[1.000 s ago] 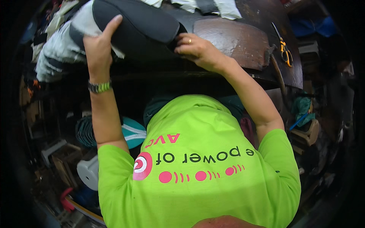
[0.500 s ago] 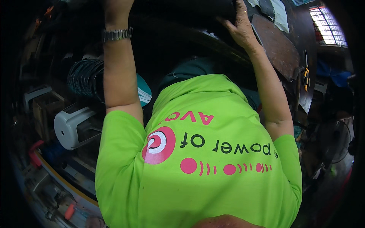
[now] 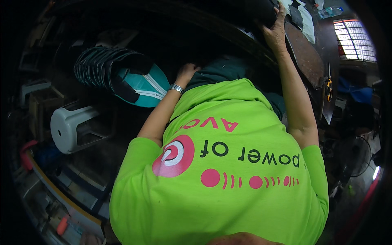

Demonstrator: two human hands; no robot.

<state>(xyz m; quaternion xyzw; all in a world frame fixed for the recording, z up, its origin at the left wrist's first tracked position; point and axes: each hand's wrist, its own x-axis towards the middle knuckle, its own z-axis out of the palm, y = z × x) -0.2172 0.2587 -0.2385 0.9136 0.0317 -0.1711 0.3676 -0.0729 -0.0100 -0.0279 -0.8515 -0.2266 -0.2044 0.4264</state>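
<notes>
My right hand [image 3: 276, 34] rests at the upper right against a dark, rounded object [image 3: 249, 12] whose kind is lost in shadow. Its thumb and fingers are spread apart. Lower down, my left hand [image 3: 188, 74], with a metal watch [image 3: 176, 88] at the wrist, lies by my dark green trousers [image 3: 220, 69]; its fingertips are hidden. Beside that wrist is a fanned stack of curved teal and black pieces [image 3: 145, 83] with white stripes on the front one.
Under a pale cloth strip [image 3: 307, 24] lies a brown board [image 3: 303, 53], with yellow-handled scissors [image 3: 329, 87] near its edge. A plastic bottle [image 3: 330, 12] is farther back. On the left stand a pale plastic stool [image 3: 65, 130] and a wooden box [image 3: 43, 102]; a fan [image 3: 356, 157] is at the right.
My left hand has come down from the dark area at the top to my lap, uncovering the teal stack. My right hand has shifted slightly up and right, still at the dark object.
</notes>
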